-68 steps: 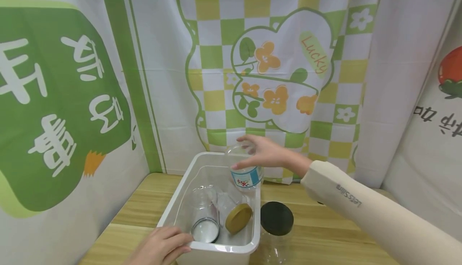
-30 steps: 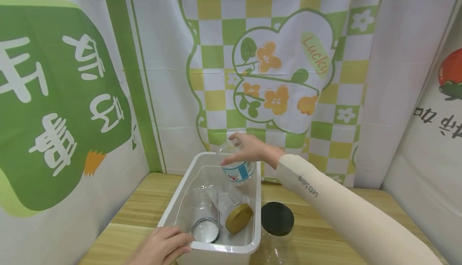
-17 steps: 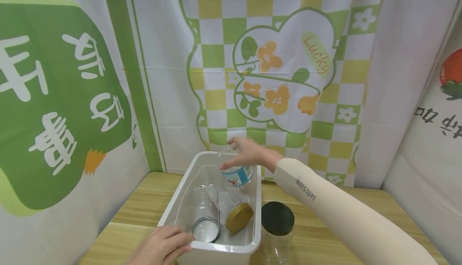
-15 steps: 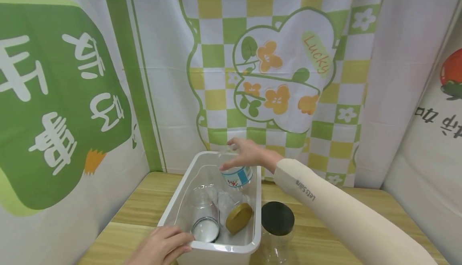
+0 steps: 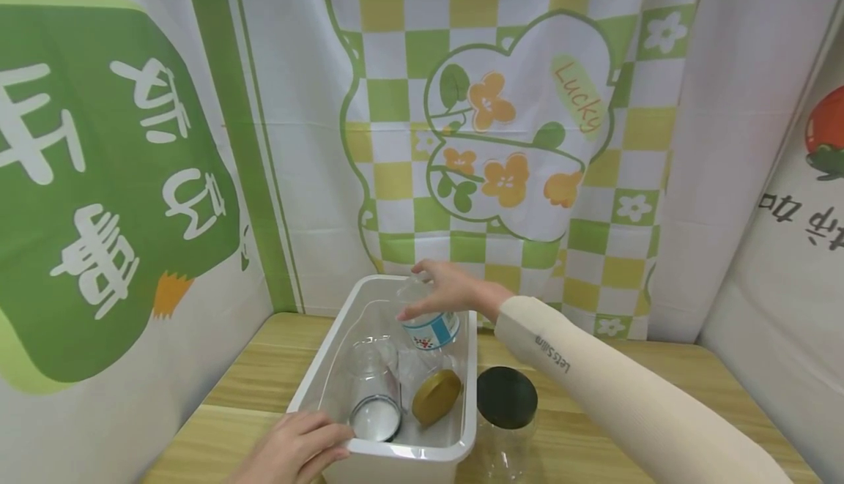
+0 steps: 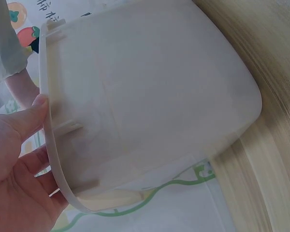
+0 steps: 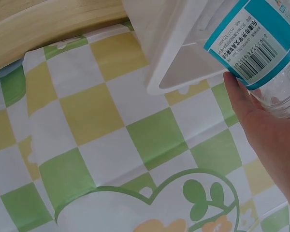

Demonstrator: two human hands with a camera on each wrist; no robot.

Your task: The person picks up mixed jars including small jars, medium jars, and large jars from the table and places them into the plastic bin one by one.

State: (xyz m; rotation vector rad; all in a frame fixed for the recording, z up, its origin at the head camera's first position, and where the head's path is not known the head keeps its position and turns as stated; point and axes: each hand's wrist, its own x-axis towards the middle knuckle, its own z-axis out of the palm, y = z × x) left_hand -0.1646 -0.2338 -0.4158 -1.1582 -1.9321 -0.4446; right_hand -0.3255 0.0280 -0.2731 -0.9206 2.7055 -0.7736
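Note:
My right hand (image 5: 451,290) grips a clear plastic jar with a blue-and-white label (image 5: 431,332) just inside the far right part of a white plastic bin (image 5: 412,452). A barcode shows on this jar (image 7: 261,48) in the right wrist view. My left hand (image 5: 297,446) holds the bin's near left rim, thumb on the outer side and fingers behind the rim (image 6: 50,130) in the left wrist view. Inside the bin lie a clear jar (image 5: 374,392) and another with a gold lid (image 5: 437,397). The held jar partly hides what is beneath it.
A clear jar with a black lid (image 5: 506,398) stands on the wooden table (image 5: 244,374), close to the bin's right side. Printed cloth curtains (image 5: 303,176) hang at the back and both sides.
My right hand has carried the labelled jar left from over the bin's right rim, then slightly down into the bin. My left hand has stayed on the rim.

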